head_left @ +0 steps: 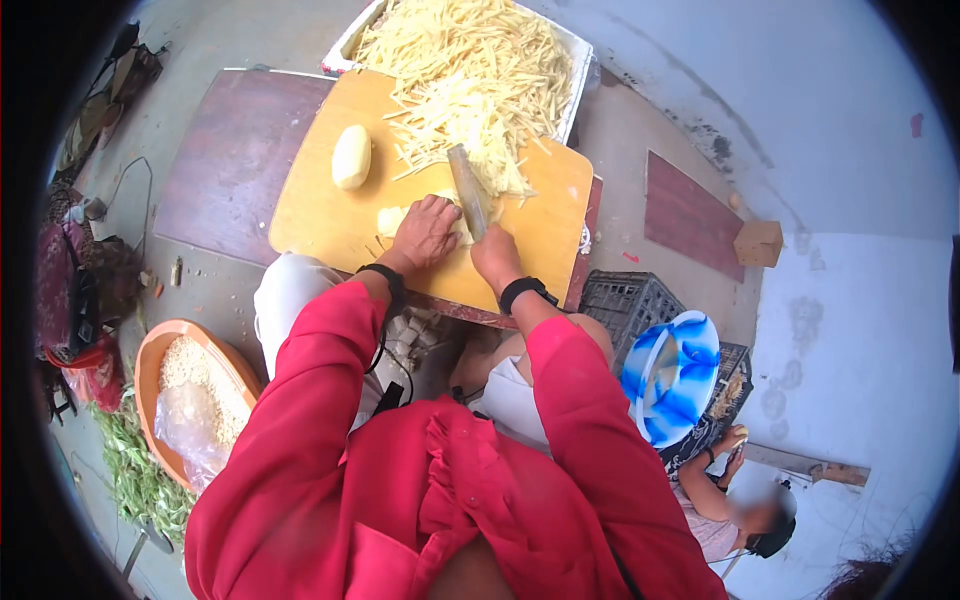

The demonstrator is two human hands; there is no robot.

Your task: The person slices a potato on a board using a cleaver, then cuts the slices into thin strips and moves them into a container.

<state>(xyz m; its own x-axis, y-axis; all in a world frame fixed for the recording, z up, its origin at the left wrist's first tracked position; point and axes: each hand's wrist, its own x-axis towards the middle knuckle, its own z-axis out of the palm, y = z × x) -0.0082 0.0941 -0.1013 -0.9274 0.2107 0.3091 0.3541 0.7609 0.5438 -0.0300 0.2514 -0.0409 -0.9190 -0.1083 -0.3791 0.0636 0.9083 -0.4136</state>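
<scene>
My right hand (497,259) is closed round the handle of a knife (468,190), whose broad blade points away from me over the yellow cutting board (330,215). Just left of the blade, my left hand (427,232) presses down on a piece of peeled potato (391,220), its fingers bent together. A whole peeled potato (351,158) lies on the board at the left. Cut potato strips (470,70) are heaped at the board's far side and in a white tray (581,85) behind it.
An orange basin (150,385) with pale pieces and a plastic bag stands at the lower left, beside green leaves (140,460). At the right are black crates (630,298) and a blue-and-white basin (672,378). Another person (715,510) is at the lower right.
</scene>
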